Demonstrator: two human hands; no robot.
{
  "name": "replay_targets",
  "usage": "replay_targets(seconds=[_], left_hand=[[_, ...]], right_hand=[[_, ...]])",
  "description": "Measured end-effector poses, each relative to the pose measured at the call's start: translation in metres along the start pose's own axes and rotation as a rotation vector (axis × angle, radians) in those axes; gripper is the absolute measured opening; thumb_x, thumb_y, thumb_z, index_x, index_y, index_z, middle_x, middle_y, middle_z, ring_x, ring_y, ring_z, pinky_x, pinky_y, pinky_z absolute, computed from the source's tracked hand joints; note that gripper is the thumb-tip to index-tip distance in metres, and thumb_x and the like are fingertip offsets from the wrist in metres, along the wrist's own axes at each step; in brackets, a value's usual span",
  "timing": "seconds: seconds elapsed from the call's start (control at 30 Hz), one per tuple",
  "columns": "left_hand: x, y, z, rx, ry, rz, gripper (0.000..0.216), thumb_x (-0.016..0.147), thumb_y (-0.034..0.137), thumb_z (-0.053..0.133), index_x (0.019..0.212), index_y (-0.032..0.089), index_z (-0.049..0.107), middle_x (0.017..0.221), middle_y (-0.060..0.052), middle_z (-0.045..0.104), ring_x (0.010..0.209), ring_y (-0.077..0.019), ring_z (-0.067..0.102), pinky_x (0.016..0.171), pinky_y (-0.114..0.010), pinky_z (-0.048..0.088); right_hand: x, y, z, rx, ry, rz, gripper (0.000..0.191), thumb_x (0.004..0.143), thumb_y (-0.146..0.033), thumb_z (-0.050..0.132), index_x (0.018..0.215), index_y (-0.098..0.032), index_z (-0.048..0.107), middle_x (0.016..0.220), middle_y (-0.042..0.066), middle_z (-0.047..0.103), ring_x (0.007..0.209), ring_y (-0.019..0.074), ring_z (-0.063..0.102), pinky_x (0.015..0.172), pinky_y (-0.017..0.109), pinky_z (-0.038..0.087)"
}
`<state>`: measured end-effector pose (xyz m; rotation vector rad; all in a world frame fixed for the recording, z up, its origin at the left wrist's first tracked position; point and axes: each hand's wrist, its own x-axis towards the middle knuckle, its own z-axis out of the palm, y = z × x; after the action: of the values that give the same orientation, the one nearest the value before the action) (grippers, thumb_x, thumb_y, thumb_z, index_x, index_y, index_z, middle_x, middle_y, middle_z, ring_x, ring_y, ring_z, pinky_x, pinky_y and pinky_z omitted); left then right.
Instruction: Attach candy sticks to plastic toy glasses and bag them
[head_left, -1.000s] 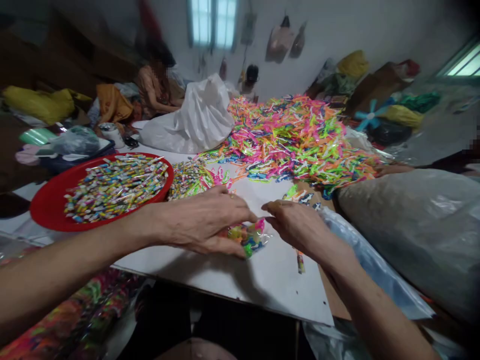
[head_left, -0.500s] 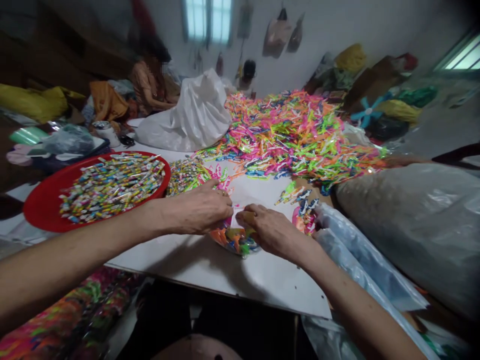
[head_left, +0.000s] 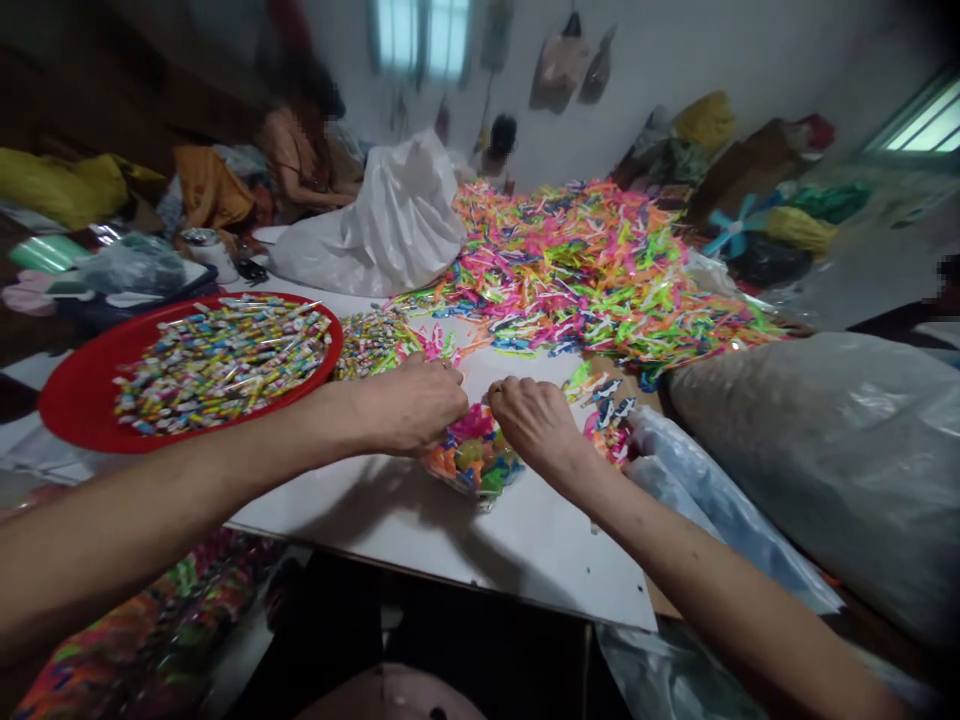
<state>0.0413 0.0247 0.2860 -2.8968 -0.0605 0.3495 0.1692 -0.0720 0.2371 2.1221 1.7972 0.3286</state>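
Observation:
A small see-through plastic bag filled with orange, pink, green and blue plastic pieces rests on the white table in front of me. My left hand is closed on the left side of the bag's top, fingers curled and partly hidden. My right hand is closed at the right side of the top, knuckles up. Beyond my left hand lie pink pieces and small wrapped sticks. To the right of my right hand are a few dark blue and white pieces.
A red basin holds many patterned wrapped sticks. A large heap of bright plastic pieces covers the far table, beside a white sack. A bulky plastic sack and plastic sheets lie right. A person sits far left.
My fingers have curled in and both hands now grip the bag's top. The right hand has turned knuckles up, and more of the bag's coloured contents shows between the hands.

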Motion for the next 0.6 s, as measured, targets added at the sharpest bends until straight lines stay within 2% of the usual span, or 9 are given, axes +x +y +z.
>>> replay_targets(seconds=[0.1, 0.2, 0.33, 0.4, 0.5, 0.6], left_hand=[[0.002, 0.009, -0.001, 0.020, -0.033, -0.041, 0.015, 0.083, 0.015, 0.055, 0.084, 0.012, 0.069, 0.093, -0.016, 0.067, 0.088, -0.0267, 0.062, 0.074, -0.037, 0.046], [0.004, 0.014, -0.006, 0.028, -0.032, -0.052, 0.014, 0.082, 0.014, 0.056, 0.085, 0.011, 0.069, 0.091, -0.016, 0.067, 0.091, -0.0292, 0.061, 0.079, -0.042, 0.046], [0.006, 0.009, -0.008, 0.007, -0.014, -0.019, 0.013, 0.081, 0.015, 0.055, 0.075, 0.012, 0.067, 0.075, -0.012, 0.066, 0.071, -0.0227, 0.059, 0.071, -0.036, 0.045], [0.006, 0.004, -0.006, -0.015, 0.032, -0.006, 0.016, 0.081, 0.016, 0.055, 0.070, 0.013, 0.066, 0.069, -0.010, 0.064, 0.063, -0.0200, 0.056, 0.064, -0.033, 0.043], [0.005, -0.001, -0.003, -0.088, 0.101, 0.049, 0.020, 0.082, 0.018, 0.053, 0.065, 0.014, 0.063, 0.063, -0.008, 0.062, 0.057, -0.0178, 0.052, 0.059, -0.031, 0.039], [0.006, -0.001, -0.005, -0.114, 0.055, 0.105, 0.019, 0.082, 0.018, 0.053, 0.066, 0.015, 0.062, 0.066, -0.007, 0.063, 0.057, -0.0174, 0.052, 0.058, -0.030, 0.037]], right_hand=[[0.006, 0.001, -0.006, 0.011, -0.115, -0.041, 0.028, 0.089, -0.003, 0.041, 0.100, -0.009, 0.066, 0.097, 0.017, 0.069, 0.090, 0.0234, 0.067, 0.062, 0.028, 0.042], [0.010, 0.009, -0.013, 0.009, -0.165, -0.027, 0.029, 0.090, -0.004, 0.040, 0.097, -0.010, 0.068, 0.097, 0.018, 0.071, 0.093, 0.0249, 0.067, 0.063, 0.029, 0.042], [0.015, 0.024, -0.014, 0.038, -0.116, 0.009, 0.026, 0.091, -0.009, 0.044, 0.099, -0.013, 0.068, 0.095, 0.018, 0.071, 0.094, 0.0257, 0.067, 0.069, 0.029, 0.043], [0.016, 0.030, -0.009, 0.067, -0.093, 0.013, 0.024, 0.092, -0.013, 0.046, 0.103, -0.015, 0.067, 0.095, 0.017, 0.071, 0.094, 0.0256, 0.067, 0.072, 0.030, 0.044], [0.013, 0.037, 0.000, 0.090, -0.135, 0.003, 0.024, 0.092, -0.016, 0.046, 0.106, -0.018, 0.066, 0.097, 0.016, 0.070, 0.094, 0.0248, 0.066, 0.074, 0.030, 0.044], [0.009, 0.039, 0.002, 0.117, -0.110, -0.002, 0.025, 0.093, -0.017, 0.044, 0.108, -0.018, 0.065, 0.096, 0.014, 0.070, 0.092, 0.0236, 0.066, 0.071, 0.029, 0.044]])
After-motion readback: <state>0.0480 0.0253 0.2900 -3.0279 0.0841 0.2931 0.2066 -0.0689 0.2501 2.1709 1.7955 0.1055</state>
